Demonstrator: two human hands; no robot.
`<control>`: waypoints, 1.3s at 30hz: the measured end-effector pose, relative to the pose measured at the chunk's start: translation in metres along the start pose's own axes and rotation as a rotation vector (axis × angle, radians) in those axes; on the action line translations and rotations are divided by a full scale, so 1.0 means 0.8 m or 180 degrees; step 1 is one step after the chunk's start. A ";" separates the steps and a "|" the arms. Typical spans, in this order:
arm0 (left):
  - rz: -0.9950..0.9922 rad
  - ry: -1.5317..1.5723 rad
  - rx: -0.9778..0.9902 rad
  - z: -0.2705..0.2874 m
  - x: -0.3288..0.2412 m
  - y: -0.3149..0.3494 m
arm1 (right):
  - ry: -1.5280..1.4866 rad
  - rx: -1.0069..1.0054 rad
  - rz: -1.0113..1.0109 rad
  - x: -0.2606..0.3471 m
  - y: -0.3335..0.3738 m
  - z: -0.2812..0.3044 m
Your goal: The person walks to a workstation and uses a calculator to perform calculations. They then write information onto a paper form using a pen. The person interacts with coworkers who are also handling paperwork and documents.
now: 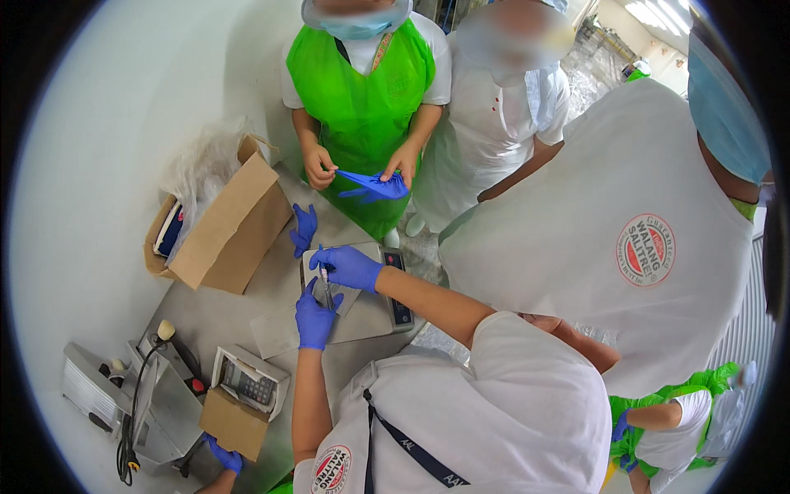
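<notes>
My right hand [349,267], in a blue glove, is closed on a slim pen-like tool [327,290] above the flat plate of a weighing scale [362,321]. My left hand [316,319], also gloved in blue, has its finger and thumb around the lower end of that tool. A pale sheet, perhaps paper or plastic, lies under my hands. What the tool's tip touches is too small to tell. Just beyond my hands rests a loose blue glove [304,230].
An open cardboard box [234,226] with plastic bags stands far left. Nearer are a calculator [248,385] in a box, another person's gloved hand [222,455] and a grey metal device [156,412] with cable. A green-aproned person [362,107] handles blue gloves; others crowd the right.
</notes>
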State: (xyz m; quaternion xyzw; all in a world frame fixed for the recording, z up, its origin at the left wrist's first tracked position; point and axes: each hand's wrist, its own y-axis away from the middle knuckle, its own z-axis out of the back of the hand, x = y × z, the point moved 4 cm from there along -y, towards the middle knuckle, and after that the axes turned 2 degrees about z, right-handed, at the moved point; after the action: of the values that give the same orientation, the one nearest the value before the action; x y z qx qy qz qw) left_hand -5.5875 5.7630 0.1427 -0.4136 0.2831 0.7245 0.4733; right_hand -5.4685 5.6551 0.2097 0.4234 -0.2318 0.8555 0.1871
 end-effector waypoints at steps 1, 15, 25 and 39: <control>-0.0006 0.0335 -0.0137 -0.004 0.019 0.000 | -0.0006 -0.0080 0.0042 0.006 0.001 -0.001; 0.0876 0.1699 -0.0785 0.043 0.101 0.025 | -0.2180 -0.3823 -0.0350 -0.084 0.086 0.071; 0.2517 0.3222 -0.1606 0.094 0.312 0.034 | -0.3525 -0.4766 -0.0313 -0.137 0.169 0.114; 0.1553 0.1757 -0.2240 0.082 0.175 0.040 | -0.5474 -0.3745 -0.0479 -0.168 0.187 0.109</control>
State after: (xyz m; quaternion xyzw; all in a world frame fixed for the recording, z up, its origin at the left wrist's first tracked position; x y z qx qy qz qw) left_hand -5.6683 5.8665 0.0546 -0.6458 0.2247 0.7290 0.0299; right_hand -5.4138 5.4673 0.1117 0.7450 -0.6399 0.0037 0.1885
